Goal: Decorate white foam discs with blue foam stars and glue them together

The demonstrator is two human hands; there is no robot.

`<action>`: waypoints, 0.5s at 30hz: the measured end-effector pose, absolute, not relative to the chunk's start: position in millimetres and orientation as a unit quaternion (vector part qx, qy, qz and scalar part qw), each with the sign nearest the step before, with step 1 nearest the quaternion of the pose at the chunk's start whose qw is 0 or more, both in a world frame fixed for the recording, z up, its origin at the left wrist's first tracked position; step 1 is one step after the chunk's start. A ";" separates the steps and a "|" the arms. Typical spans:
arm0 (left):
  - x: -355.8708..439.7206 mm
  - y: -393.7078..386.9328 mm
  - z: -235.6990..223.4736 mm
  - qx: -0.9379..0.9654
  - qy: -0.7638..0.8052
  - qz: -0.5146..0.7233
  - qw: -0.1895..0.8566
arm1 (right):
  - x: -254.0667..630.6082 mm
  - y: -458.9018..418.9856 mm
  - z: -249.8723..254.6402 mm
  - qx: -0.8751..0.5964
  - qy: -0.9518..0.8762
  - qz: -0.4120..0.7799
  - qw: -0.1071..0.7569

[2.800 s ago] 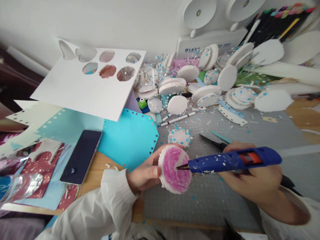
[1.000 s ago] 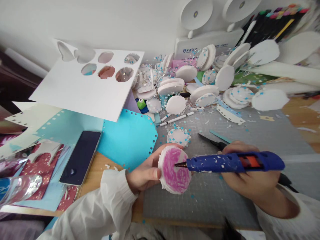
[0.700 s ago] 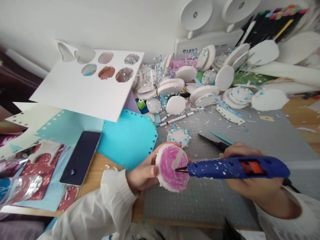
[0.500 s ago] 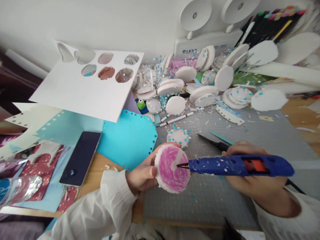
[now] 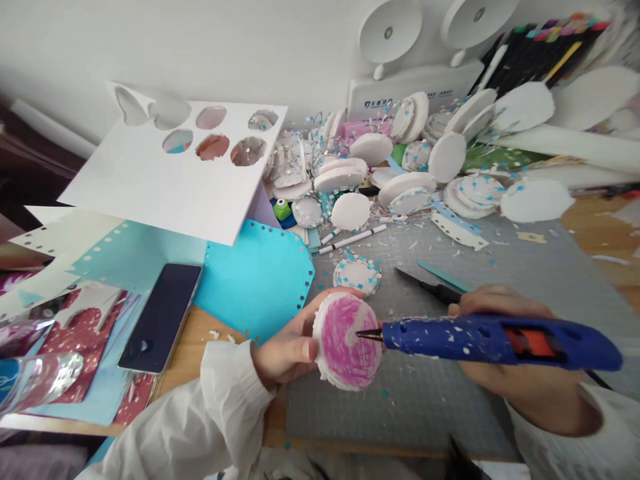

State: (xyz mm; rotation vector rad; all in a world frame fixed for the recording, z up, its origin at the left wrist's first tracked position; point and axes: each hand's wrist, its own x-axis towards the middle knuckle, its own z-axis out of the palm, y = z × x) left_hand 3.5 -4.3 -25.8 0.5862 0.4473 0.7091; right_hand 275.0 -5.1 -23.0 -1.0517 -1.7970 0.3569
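My left hand [image 5: 293, 343] pinches a round white disc [image 5: 350, 342] by its edge, thumb in front and fingers behind. Pink scribbles cover the face of the disc, leaving a white streak near its top. A blue glue gun [image 5: 480, 339] flecked with white is gripped in my right hand [image 5: 505, 373]. Its metal nozzle points left at the pink face; whether it touches the surface I cannot tell. Just beyond my left fingers lies a smaller white disc [image 5: 357, 275] edged with blue stars. Near my right hand rests a black-handled knife or pointed tool [image 5: 430, 287].
A grey cutting mat [image 5: 400, 413] lies under both hands. Several white discs [image 5: 350, 212] and star strands pile up behind it. To the left are a phone [image 5: 161, 317], a bright blue paper [image 5: 255, 273] and a white sheet with holes [image 5: 165, 180]. Markers [image 5: 545, 53] stand back right.
The glue gun has shifted slightly right and down, its rear end more so. The pink disc in my left hand has moved a little the same way.
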 end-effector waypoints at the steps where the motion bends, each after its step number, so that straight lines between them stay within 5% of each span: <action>1: 3.0 -4.2 -25.9 0.281 0.218 0.336 0.872 | 273.9 -4.7 -21.9 -0.437 -0.740 0.141 0.491; 15: 1.3 -2.8 -22.8 0.283 0.206 0.336 0.874 | 260.7 -0.6 -15.4 -0.491 -0.709 0.078 0.500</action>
